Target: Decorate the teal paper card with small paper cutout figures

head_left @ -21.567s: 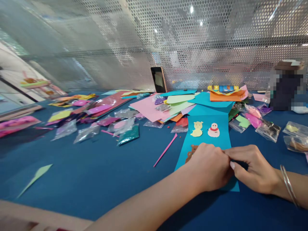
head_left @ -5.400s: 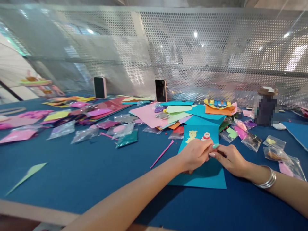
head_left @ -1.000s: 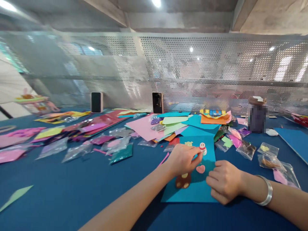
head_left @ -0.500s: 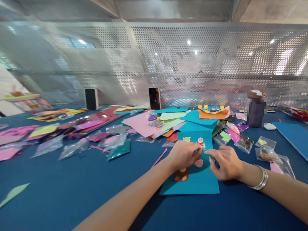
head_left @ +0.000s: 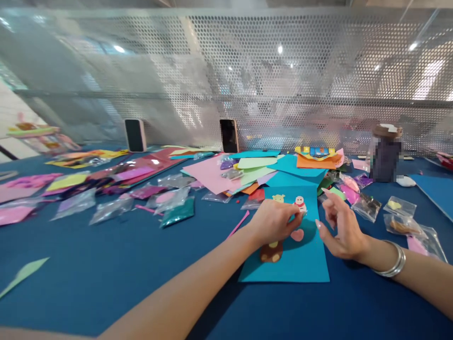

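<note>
A bright blue sheet (head_left: 293,271) lies on the dark blue table, bearing a small snowman cutout (head_left: 300,204), a pink heart (head_left: 297,234) and a brown bear-like figure (head_left: 271,253) with a pale yellow head. My left hand (head_left: 276,223) rests over the sheet, fingers curled and pressed together. Its fingertips are against the lower part of the snowman and hide what, if anything, is in them. The hand also covers the middle of the bear figure. Just past the sheet's right edge, my right hand (head_left: 341,229) is raised with thumb and index finger apart, holding nothing.
Coloured sheets (head_left: 208,172) pile up behind the blue sheet. Clear bags (head_left: 179,211) of craft pieces lie left, more (head_left: 403,224) to the right. Two phones (head_left: 135,136) lean on the perforated metal screen (head_left: 247,71). A bottle (head_left: 385,158) stands back right. One pink strip (head_left: 239,224) lies near my left wrist.
My right hand has drawn back from the snowman to the right, and its fingers have spread. My left hand stays at the snowman. The view has tilted down slightly.
</note>
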Motion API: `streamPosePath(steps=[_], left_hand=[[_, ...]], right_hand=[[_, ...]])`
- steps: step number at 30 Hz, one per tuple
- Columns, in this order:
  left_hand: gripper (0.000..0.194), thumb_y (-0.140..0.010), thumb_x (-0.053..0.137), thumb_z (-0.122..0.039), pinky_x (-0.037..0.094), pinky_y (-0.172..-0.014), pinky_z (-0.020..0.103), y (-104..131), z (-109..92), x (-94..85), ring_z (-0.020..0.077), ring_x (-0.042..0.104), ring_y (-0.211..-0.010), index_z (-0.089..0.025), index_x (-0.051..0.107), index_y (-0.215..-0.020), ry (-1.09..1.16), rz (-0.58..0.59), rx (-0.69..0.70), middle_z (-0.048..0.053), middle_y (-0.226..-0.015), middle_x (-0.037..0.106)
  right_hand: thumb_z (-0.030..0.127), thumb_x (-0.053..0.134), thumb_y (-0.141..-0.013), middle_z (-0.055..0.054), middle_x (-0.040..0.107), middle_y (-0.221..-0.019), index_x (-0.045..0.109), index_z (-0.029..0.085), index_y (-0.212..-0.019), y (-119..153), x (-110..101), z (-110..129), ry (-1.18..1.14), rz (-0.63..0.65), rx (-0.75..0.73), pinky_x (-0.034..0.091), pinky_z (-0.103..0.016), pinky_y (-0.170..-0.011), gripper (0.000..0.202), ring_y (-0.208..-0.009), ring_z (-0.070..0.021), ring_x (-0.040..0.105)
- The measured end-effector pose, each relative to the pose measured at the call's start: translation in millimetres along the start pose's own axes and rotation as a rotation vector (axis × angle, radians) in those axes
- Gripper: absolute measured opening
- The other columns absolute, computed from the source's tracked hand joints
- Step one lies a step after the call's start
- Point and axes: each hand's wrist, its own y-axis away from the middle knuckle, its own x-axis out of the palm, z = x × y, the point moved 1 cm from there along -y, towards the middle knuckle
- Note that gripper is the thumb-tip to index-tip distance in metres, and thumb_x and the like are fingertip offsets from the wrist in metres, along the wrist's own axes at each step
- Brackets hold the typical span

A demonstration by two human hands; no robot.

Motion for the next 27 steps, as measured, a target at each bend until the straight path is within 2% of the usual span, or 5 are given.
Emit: streamPosePath(steps=[4,7,13,21,27], left_hand=[[0.034,-0.083,0.036,-0.026,0.021,-0.041,0.022,-1.4,-2.7,2.0,0.0112,0.049,-0.041,-0.017,0.052,-0.055,-0.036,-0.082,0.061,0.0,-0.047,0.056],[0.034,-0.084,0.036,-0.027,0.022,-0.04,0.022,-3.0,-7.0,3.9,0.0112,0.049,-0.039,-0.017,0.051,-0.055,-0.056,-0.15,0.093,-0.001,-0.045,0.056],[0.035,-0.084,0.036,-0.029,0.024,-0.039,0.021,-4.5,-18.4,7.1,0.0118,0.05,-0.04,-0.016,0.051,-0.055,-0.052,-0.154,0.149,0.0,-0.045,0.056],[0.031,-0.088,0.033,-0.027,0.028,-0.041,0.019,1.2,-11.7,-8.2,0.0112,0.053,-0.045,-0.016,0.054,-0.068,-0.023,-0.152,0.115,0.0,-0.055,0.06],[0.028,-0.089,0.033,-0.023,0.035,-0.044,0.019,2.4,-3.7,0.5,0.0107,0.058,-0.052,-0.018,0.058,-0.077,0.001,-0.154,0.095,0.0,-0.063,0.064]], right_hand=[[0.011,0.037,-0.066,0.001,0.044,-0.044,0.045,0.016,-0.052,4.3,5.2,3.4,0.103,0.182,-0.059,0.021,-0.025,-0.043,0.018,-0.038,-0.0089,0.032],[0.012,0.036,-0.062,0.002,0.035,-0.037,0.035,0.016,-0.043,8.6,9.1,7.8,0.131,0.181,-0.211,0.015,-0.027,-0.043,0.019,-0.036,-0.0088,0.023],[0.01,0.037,-0.065,0.001,0.041,-0.044,0.049,0.017,-0.058,9.4,5.8,10.5,0.025,0.162,-0.368,0.019,-0.027,-0.043,0.015,-0.039,-0.0112,0.031],[0.008,0.042,-0.076,-0.006,0.052,-0.082,0.031,0.012,-0.117,8.3,0.6,4.1,-0.094,-0.044,-0.012,0.037,-0.023,-0.046,0.043,-0.05,-0.0096,0.045],[0.01,0.038,-0.076,-0.003,0.054,-0.065,0.047,0.016,-0.099,7.0,-4.0,2.0,0.115,0.054,-0.321,0.034,-0.024,-0.044,0.026,-0.052,-0.0145,0.05]])
